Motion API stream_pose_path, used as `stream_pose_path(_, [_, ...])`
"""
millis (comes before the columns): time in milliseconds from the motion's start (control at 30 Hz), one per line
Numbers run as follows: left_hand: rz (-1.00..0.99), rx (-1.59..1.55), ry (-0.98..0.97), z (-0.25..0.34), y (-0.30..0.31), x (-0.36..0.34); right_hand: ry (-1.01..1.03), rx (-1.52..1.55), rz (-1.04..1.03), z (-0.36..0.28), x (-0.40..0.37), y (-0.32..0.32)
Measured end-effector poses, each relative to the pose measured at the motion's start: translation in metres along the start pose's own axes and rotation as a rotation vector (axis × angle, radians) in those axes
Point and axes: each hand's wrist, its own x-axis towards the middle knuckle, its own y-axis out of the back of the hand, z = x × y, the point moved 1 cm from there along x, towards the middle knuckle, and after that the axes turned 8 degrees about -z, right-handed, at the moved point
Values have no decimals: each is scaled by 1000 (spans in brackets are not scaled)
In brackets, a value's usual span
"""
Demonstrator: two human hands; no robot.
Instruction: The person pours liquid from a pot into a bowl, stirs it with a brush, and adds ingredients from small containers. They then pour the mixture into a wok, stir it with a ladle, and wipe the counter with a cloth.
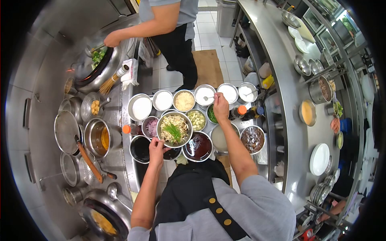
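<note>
Head view: a person in a grey shirt and black apron works with both bare hands over a metal stand (208,127) crowded with round containers. The left hand (157,149) is partly closed, thumb and fingers on the near-left rim of a metal bowl (189,139). This bowl is above the containers towards the stand's near-left corner, holding pale bean sprouts (165,124) topped with green shreds (173,131).

The right hand (221,105) is nearly closed around the handle of a small spoon (206,98), at the stand's far edge. The spoon's tip is over a container of white seasoning (204,91), third from the right in the far row. That row also has more white contents and one pale yellow crumbly filling (185,100). Chopped purple onion (151,127) and pale green cubes (196,119) flank the bowl; dark red sauce (198,145) is along the near edge. An orange-capped bottle (242,109) stands near the right forearm.

At far left, another person's hand (112,39) reaches over a wok (105,67) of green vegetables (97,58). The steel range (124,168) on the left carries pans and strainers. The long counter (291,132) on the right holds white plates (319,159) and a bowl of yellow liquid (308,112).
</note>
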Motion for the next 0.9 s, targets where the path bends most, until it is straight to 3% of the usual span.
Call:
stream_pose_path(233, [1, -19, -1, -1, -1, -3, -82, 77, -9, 5, 0, -3])
stream_pose_path(367, [-2, -9, 4, -2, -1, -4, 1, 127, -60, 8, -7, -7])
stream_pose_path(567, [18, -14, 3, -4, 2, -3, -184, 276, -21, 15, -12, -7])
stream_pose_path(633, [24, -17, -4, -3, 4, -3, -344, 472, 31, 15, -13, -8])
stream_pose_path(900, [81, -21, -14, 1, 19, 2, -442, 639, 47, 27, -9, -17])
